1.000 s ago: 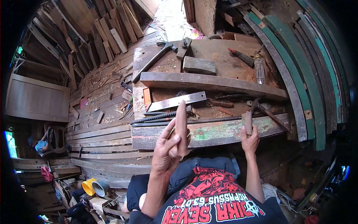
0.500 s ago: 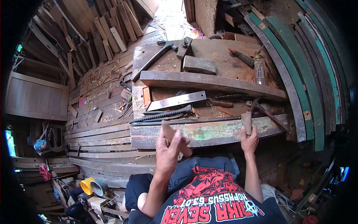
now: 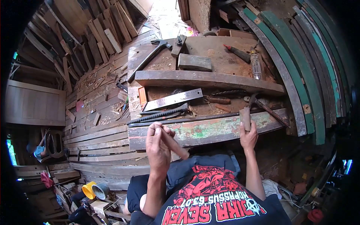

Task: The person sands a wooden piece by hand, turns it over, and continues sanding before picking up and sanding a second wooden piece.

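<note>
My left hand (image 3: 159, 148) is closed around one end of a small wooden piece (image 3: 175, 145), which slants down to the right in front of the bench's near edge. My right hand (image 3: 248, 137) grips another short wooden block (image 3: 245, 117), held upright over the beam with peeling green paint (image 3: 210, 129). Just beyond the right hand lies a hammer (image 3: 268, 110) with a wooden handle. Several dark twisted rods (image 3: 159, 116) lie past my left hand, and behind them is a try square (image 3: 172, 100) with an orange handle.
On the workbench (image 3: 221, 48) are a claw hammer (image 3: 150, 60), a wooden block (image 3: 195, 62), a long dark board (image 3: 210, 80) and a clear-handled tool (image 3: 256, 65). Green-painted planks (image 3: 288, 56) stand along the right. At far left a person (image 3: 39, 150) is beside a chair frame.
My left hand has turned, so its wooden piece now points down to the right rather than up. My right hand still holds its block, tilted slightly. The view has shifted a little.
</note>
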A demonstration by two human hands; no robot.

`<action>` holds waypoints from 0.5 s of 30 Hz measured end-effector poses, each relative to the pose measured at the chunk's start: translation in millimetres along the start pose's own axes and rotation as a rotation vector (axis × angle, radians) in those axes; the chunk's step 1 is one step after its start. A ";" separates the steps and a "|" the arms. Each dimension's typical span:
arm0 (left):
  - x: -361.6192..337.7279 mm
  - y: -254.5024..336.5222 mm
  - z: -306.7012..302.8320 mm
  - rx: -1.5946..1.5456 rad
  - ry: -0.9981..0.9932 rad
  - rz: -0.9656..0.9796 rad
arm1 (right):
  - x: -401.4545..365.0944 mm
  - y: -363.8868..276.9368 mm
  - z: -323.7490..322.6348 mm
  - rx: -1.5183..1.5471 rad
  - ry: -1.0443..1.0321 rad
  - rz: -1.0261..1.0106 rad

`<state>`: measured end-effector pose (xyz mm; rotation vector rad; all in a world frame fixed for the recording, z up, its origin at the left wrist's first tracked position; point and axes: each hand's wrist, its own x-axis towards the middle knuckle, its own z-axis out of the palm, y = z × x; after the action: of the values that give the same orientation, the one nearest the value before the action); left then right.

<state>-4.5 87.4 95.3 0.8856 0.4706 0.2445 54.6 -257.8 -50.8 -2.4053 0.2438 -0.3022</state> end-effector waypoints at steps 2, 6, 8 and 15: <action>-0.4 0.0 -3.7 -0.047 -0.031 0.048 | -0.5 0.1 -0.3 -0.003 -0.003 0.008; 3.8 -7.2 -6.6 0.018 0.075 0.102 | -1.1 -0.8 -0.4 0.003 -0.001 0.020; 7.7 -17.4 -15.0 0.061 0.082 0.127 | -1.3 -1.6 -1.8 0.001 -0.036 0.052; 8.1 -66.0 -42.8 0.505 0.083 0.238 | -0.7 0.9 -0.7 -0.002 -0.024 0.046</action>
<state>-17.6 79.3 17.8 1.4333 0.5136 0.3908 53.6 -258.7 -51.0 -2.4006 0.2880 -0.2518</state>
